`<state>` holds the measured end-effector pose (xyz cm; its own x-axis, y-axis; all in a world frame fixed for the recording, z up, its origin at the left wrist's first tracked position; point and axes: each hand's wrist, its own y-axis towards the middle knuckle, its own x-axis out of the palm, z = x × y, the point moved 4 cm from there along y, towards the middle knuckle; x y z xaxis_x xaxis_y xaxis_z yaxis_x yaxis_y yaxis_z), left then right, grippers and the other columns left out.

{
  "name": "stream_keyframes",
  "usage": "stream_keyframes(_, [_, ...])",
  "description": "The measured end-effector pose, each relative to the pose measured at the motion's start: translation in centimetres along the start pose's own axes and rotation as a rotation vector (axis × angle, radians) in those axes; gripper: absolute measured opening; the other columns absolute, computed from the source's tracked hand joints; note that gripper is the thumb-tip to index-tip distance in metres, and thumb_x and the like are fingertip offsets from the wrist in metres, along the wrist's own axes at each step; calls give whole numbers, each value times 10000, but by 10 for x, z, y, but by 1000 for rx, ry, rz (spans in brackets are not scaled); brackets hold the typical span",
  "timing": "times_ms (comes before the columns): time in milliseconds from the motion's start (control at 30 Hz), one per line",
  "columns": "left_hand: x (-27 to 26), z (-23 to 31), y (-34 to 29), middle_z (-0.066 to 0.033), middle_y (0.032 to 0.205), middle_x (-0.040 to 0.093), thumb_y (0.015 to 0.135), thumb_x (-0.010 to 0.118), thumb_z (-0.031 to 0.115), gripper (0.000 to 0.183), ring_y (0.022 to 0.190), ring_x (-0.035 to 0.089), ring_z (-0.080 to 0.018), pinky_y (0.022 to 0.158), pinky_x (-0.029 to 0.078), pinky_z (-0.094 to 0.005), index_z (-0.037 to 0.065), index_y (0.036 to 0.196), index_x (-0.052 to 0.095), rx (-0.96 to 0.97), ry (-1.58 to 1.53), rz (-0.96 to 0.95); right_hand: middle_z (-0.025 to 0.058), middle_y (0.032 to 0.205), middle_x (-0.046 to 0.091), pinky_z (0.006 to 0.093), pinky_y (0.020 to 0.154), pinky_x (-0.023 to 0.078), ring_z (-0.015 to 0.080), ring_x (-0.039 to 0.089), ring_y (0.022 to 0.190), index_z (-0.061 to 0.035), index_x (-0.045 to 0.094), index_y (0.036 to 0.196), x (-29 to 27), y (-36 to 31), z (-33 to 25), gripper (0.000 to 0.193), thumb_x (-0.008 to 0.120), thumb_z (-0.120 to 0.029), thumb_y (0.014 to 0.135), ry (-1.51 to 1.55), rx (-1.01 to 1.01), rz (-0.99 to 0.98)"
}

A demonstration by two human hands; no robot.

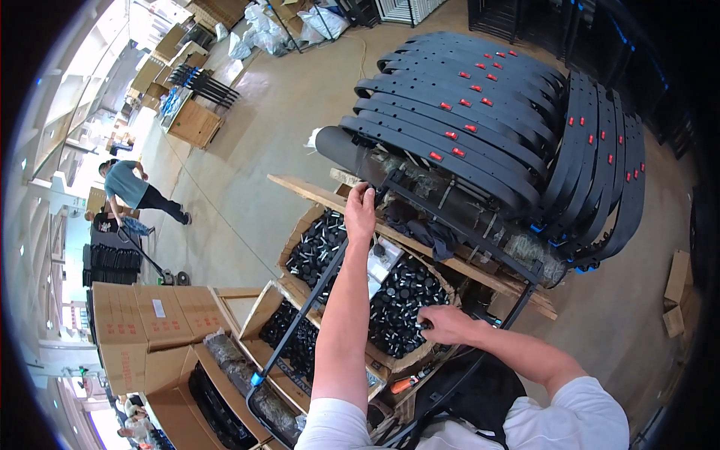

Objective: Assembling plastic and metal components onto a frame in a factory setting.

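Observation:
A black tubular metal frame lies in front of me, its sides running back toward my body. At its far left corner is my left hand, fingers closed against a dark part that they mostly hide. My right hand is over the right part of an open carton, with a small dark piece, seemingly a black-headed screw, pinched at the fingertips. Loose black-headed screws with silver stems fill that part. More such screws lie left of a white divider piece.
Curved black panels with red tags are stacked beyond the frame. A wooden plank runs under it. An orange-handled tool lies close to me. Brown cartons stand at left. Farther off, a person pulls a pallet jack.

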<state>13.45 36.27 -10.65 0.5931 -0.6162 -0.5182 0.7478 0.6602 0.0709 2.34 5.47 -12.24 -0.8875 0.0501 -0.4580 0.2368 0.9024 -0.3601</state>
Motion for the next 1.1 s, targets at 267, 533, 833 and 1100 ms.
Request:
stream_keyframes(267, [5, -9, 15, -201, 1252, 745, 1067, 640, 265, 372, 1172, 708, -331, 1023, 532, -404, 49, 1369, 663, 133, 32, -25, 168, 1065, 704, 449, 872, 566, 346, 697, 983, -40, 741, 1237, -59, -65, -1, 392, 710, -287, 933, 208, -101, 212])
stream_keyframes(533, [30, 8, 3, -171, 1287, 677, 1068, 551, 164, 315, 1221, 653, -394, 1035, 529, -446, 140, 1360, 666, 249, 49, -43, 84, 1002, 638, 326, 767, 538, 204, 642, 865, -16, 747, 1159, -73, -97, 5, 307, 716, -56, 856, 251, 66, 402])
stream_keyframes(833, [5, 16, -1, -86, 1297, 667, 1014, 668, 367, 360, 1151, 694, -301, 971, 552, -422, 241, 1351, 681, 79, 111, -28, 81, 1110, 611, 291, 736, 554, 159, 629, 868, 2, 729, 1171, -75, -103, 12, 341, 689, 31, 833, 291, 227, 455])
stream_keyframes(1100, [12, 9, 1, -50, 1253, 735, 994, 703, 304, 380, 1073, 734, -267, 947, 561, -401, 241, 1367, 676, -85, -26, -93, 84, 1130, 605, 295, 727, 550, 170, 632, 909, 0, 724, 1161, -83, -114, 22, 328, 665, 29, 840, 228, 300, 506])
